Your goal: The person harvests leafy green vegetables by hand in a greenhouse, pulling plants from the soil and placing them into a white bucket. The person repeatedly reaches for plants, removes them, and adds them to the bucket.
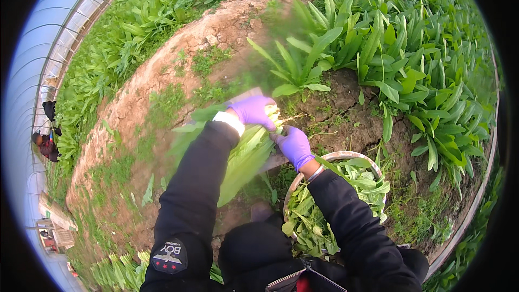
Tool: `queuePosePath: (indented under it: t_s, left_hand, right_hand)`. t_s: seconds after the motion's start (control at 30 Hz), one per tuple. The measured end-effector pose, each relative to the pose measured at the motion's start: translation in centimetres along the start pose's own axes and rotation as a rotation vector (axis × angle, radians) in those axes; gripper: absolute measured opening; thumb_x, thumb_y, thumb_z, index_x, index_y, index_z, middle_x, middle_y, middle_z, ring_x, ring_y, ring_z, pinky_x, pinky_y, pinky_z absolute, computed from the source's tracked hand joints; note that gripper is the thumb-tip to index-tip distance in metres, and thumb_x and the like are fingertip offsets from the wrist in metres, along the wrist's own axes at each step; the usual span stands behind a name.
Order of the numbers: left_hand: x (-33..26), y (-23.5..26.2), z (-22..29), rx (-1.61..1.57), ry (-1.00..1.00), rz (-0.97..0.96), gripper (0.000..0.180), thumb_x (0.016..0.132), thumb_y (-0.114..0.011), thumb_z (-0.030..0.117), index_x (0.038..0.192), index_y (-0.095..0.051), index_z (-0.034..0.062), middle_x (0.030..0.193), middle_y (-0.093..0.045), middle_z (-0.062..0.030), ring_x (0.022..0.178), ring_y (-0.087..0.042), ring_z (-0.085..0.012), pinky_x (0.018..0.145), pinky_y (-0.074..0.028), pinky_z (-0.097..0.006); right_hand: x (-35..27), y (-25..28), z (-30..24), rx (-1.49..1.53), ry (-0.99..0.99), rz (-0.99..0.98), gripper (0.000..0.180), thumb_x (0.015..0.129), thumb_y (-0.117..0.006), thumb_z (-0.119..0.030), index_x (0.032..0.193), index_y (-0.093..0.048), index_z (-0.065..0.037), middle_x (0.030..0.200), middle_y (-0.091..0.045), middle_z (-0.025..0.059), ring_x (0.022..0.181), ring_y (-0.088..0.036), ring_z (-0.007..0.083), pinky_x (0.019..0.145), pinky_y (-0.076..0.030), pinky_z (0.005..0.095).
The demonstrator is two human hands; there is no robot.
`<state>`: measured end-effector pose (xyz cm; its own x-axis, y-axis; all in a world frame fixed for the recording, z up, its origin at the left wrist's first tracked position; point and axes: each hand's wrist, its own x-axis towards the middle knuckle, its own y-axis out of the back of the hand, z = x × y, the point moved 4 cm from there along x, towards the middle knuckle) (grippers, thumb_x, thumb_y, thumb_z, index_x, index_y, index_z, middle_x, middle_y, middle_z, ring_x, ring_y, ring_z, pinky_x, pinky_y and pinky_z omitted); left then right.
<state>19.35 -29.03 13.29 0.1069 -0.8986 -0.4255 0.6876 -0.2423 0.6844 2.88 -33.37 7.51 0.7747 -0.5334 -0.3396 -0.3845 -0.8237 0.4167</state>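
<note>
My left hand point(253, 111), in a purple glove, is closed around a bunch of long-leaved greens point(246, 165) near its pale stem ends. The leaves fan out beneath my left forearm, blurred by motion. My right hand point(294, 147), also gloved in purple, pinches the bunch at its lower side, just below the stem ends. Its fingertips are partly hidden. Under the bunch shows part of a flat greyish board or sheet point(274, 161). Beside my right forearm stands a round tub point(346, 154) with loose picked leaves point(309, 221) in it.
Rows of leafy plants point(400, 59) grow ahead and to the right, with a single plant point(300, 67) close to my hands. Bare soil point(178, 59) with small weeds runs along the left. Another person point(47, 146) is at the far left, by the greenhouse wall point(40, 48). Cut greens point(116, 271) lie at the lower left.
</note>
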Motion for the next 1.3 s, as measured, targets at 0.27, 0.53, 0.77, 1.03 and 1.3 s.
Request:
queuePosePath:
  t_s: [0.27,0.53,0.77,1.03,1.3]
  left_hand:
    - [-0.8,-0.7,1.1,0.143,0.096,0.095,0.096,0.063,-0.082,0.041,0.143,-0.048,-0.0007,0.138,-0.057,-0.0233,0.128,-0.056,-0.0339,0.108,-0.044,-0.037]
    - [-1.8,-0.9,2.8,0.252,0.213,0.169,0.099,0.068,-0.078,0.041,0.15,-0.037,0.0024,0.126,-0.064,-0.0227,0.114,-0.064,-0.0357,0.098,-0.051,-0.041]
    - [-2.6,-1.6,3.7,0.22,0.257,0.376,0.092,0.078,-0.066,0.025,0.152,-0.019,0.0002,0.112,-0.065,-0.0251,0.099,-0.068,-0.039,0.085,-0.054,-0.046]
    - [-2.8,-1.0,1.1,0.065,0.048,0.191,0.101,0.07,-0.08,0.039,0.147,-0.033,-0.0049,0.118,-0.064,-0.0246,0.107,-0.065,-0.0364,0.092,-0.051,-0.041]
    - [-6.4,1.7,-1.2,0.07,0.357,-0.201,0.085,0.069,-0.076,0.072,0.119,-0.069,0.0034,0.117,-0.07,-0.0189,0.109,-0.065,-0.0285,0.096,-0.048,-0.037]
  right_hand:
    - [-3.0,1.4,1.1,0.117,-0.001,0.33,0.059,0.089,-0.071,-0.042,0.129,-0.06,0.0,0.088,-0.069,0.0151,0.079,-0.067,0.0232,0.072,-0.053,0.0345]
    - [-2.7,3.5,-0.9,0.397,0.536,0.422,0.056,0.102,-0.058,-0.02,0.151,-0.039,-0.003,0.153,-0.042,0.0106,0.137,-0.043,0.0226,0.114,-0.034,0.0367]
    - [2.1,-1.5,-1.9,0.518,0.299,0.243,0.053,0.099,-0.056,-0.049,0.123,-0.062,-0.002,0.118,-0.064,0.0159,0.112,-0.061,0.0251,0.099,-0.046,0.0367]
    - [1.8,-1.8,-2.0,0.512,0.345,0.256,0.038,0.1,-0.059,-0.035,0.113,-0.066,0.0,0.103,-0.069,0.0109,0.091,-0.066,0.0203,0.084,-0.053,0.0343]
    - [2.3,-1.9,-2.4,0.401,0.28,0.422,0.032,0.102,-0.058,-0.031,0.106,-0.068,-0.002,0.094,-0.072,0.0107,0.084,-0.065,0.0145,0.08,-0.053,0.0308]
